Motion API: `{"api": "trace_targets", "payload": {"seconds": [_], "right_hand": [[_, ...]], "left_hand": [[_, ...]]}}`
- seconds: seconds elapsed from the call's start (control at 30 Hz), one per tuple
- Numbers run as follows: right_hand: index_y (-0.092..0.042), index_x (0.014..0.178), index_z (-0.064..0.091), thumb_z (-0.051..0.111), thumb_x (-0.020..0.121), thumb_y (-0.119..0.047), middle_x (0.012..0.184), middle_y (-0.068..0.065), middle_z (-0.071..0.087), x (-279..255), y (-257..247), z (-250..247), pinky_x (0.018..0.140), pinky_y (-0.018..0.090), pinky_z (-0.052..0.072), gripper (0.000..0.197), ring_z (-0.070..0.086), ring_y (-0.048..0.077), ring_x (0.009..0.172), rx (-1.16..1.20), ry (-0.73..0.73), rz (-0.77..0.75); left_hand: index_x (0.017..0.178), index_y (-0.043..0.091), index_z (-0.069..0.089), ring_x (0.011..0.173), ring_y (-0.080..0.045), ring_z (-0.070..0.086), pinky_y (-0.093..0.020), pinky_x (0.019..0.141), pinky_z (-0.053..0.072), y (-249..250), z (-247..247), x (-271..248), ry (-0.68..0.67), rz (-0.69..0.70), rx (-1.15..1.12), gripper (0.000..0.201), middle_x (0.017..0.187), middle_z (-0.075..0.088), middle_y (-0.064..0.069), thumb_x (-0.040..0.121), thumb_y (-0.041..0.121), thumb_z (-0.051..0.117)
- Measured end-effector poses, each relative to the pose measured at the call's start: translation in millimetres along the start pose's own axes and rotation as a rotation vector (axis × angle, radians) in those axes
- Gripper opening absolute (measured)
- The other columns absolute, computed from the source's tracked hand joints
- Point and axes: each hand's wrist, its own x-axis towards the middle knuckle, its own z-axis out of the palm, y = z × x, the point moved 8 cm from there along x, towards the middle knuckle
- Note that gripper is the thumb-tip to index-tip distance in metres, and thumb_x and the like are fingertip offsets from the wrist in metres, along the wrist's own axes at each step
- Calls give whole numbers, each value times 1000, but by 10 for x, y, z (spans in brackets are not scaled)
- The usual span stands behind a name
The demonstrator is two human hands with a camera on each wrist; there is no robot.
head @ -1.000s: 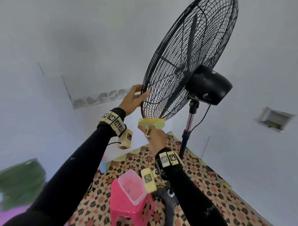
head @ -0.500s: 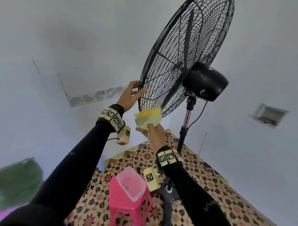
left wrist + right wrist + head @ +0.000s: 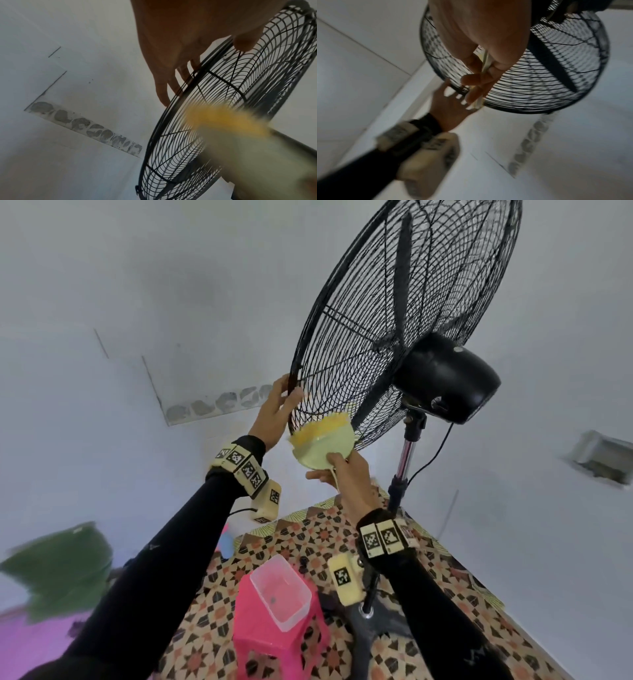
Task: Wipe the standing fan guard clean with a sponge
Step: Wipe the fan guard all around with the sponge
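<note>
- Risk of tipping or swinging the fan guard (image 3: 387,337): left hand (image 3: 274,414) steadies only its lower left rim, thumb and fingers curled over the wire
- Risk of snagging the sponge (image 3: 323,445) on thin wires: right hand (image 3: 349,477) pinches it against the guard's bottom edge
- Clear tub (image 3: 281,590) on pink stool (image 3: 274,635): apparently empty save 1 dark speck
</note>
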Motion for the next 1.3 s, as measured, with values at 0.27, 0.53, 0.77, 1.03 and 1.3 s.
{"api": "trace_targets", "payload": {"seconds": [0.27, 0.53, 0.77, 1.03, 1.3], "right_hand": [[4, 120, 59, 53, 98, -7, 98, 23, 75, 277, 45, -256, 57, 27, 54, 25, 75, 37, 72, -75, -177, 63], [5, 111, 61, 51, 96, -7, 80, 22, 75, 456, 124, -372, 52, 26, 52, 22, 72, 26, 56, -252, -240, 49], [1, 104, 61, 50, 95, -5, 64, 8, 72, 400, -103, -320, 60, 33, 55, 15, 70, 27, 55, -102, -328, 34], [-11, 139, 36, 48, 94, 4, 102, 13, 69, 386, 135, -517, 73, 34, 63, 49, 76, 34, 66, -55, -232, 188], [-14, 122, 58, 73, 95, -21, 128, 14, 64, 311, -209, -422, 91, 38, 60, 31, 76, 28, 97, -8, -569, 65]], "left_hand": [[151, 21, 40, 123, 6, 52, -32, 113, 36, -15, 221, -205, 298, -6, 3, 78, 139, 56, 7, 90, 69, 49], [143, 35, 37, 131, -16, 50, -58, 115, 37, 113, 305, -296, 399, -161, 56, 85, 139, 52, 7, 76, 85, 55], [145, 28, 38, 125, -19, 52, -52, 110, 43, 216, 381, -371, 436, -182, 144, 101, 135, 53, 4, 69, 93, 53], [134, 38, 42, 128, -12, 51, -58, 114, 40, 163, 366, -399, 449, -194, 115, 84, 130, 54, 21, 70, 91, 57], [135, 41, 44, 128, -13, 55, -56, 111, 44, 67, 336, -382, 481, -173, 114, 80, 135, 58, 10, 73, 89, 59]]}}
